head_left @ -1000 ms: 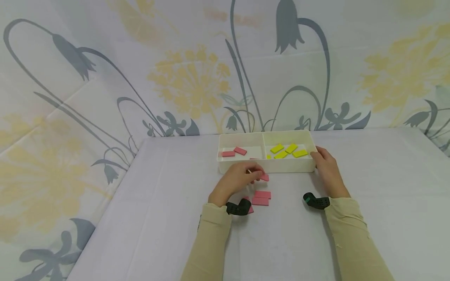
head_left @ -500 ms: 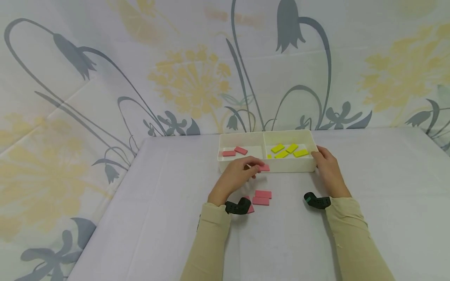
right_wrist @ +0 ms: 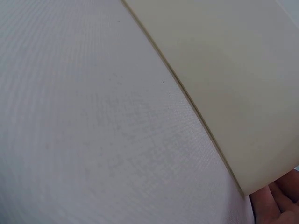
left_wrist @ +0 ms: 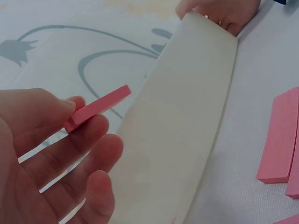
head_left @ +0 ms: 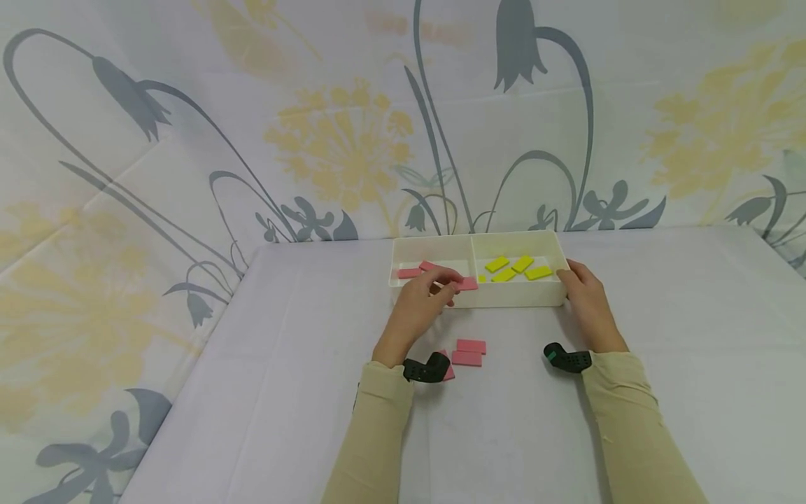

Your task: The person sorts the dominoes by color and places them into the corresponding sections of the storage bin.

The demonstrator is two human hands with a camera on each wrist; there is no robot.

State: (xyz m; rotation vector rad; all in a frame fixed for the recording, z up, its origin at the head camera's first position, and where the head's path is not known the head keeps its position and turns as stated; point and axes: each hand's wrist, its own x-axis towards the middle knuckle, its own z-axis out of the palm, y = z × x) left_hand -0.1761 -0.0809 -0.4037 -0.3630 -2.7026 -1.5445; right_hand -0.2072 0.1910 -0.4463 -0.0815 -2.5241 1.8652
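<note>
My left hand (head_left: 417, 306) pinches a flat pink block (head_left: 467, 283) between thumb and fingers, above the front rim of a white two-compartment box (head_left: 513, 298). In the left wrist view the pink block (left_wrist: 100, 108) sticks out past the fingertips, tilted upward, with the box's long front wall (left_wrist: 173, 121) behind it. My right hand (head_left: 589, 308) grips the box's right end, thumb at the rim. Pink blocks (head_left: 409, 274) lie in the left compartment, partly hidden behind the left hand. Several yellow blocks (head_left: 538, 273) lie in the right one.
In front of the box, more pink blocks (head_left: 467, 359) lie on the white tablecloth (head_left: 504, 434), one partly covered by the left wrist's black camera (head_left: 427, 368). A flower-printed cloth (head_left: 340, 140) hangs close behind the box.
My left hand has lifted the pink block from just in front of the box up to its front rim, moving slightly leftward. The right hand stays on the box's end.
</note>
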